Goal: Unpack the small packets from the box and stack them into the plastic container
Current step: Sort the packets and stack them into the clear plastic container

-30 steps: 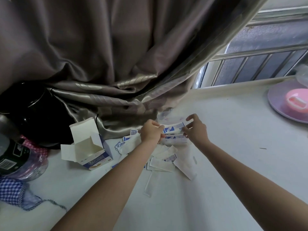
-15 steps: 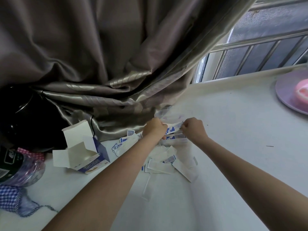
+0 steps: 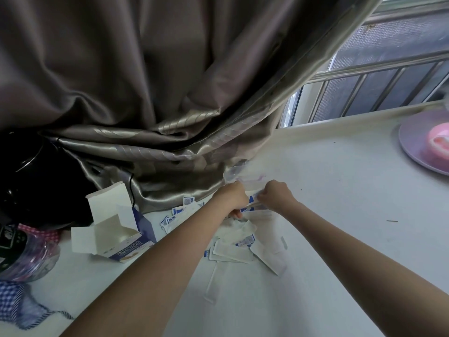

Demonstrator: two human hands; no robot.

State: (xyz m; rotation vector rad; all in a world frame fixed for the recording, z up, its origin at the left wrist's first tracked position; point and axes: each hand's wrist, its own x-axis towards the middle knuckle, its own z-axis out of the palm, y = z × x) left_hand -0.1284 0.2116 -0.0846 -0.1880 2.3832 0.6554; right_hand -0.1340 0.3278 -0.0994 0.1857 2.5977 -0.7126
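1. Holding a small bunch of packets [image 3: 251, 201] between both hands, right over the clear plastic container [image 3: 234, 171], which sits on the table [image 3: 340, 190] just at the curtain [image 3: 145, 93] hem. Container mostly hidden by hands, so can't tell how full it is.
2. Left hand [image 3: 232, 199] grip: fingers curled, pinching one end of the bunch. Right hand [image 3: 273, 194] grip: fingers curled, pinching the other end.
3. More loose packets [image 3: 233, 246] lie scattered on table just near side of the hands, w/ a few more by the curtain edge [image 3: 179, 212]. Plenty left to stack, by my read.
4. Opened box [image 3: 119, 234] lies on its side, flaps out, left of the pile; looks emptied.
5. Further out: purple plate [image 3: 413, 147] w/ pink thing far right, window bars behind.
6. Risks, as I judge: thin slippery packets could fan out or slip if pinch loosens; light container may tip or slide under the curtain if pushed; strays could hide under the fabric.
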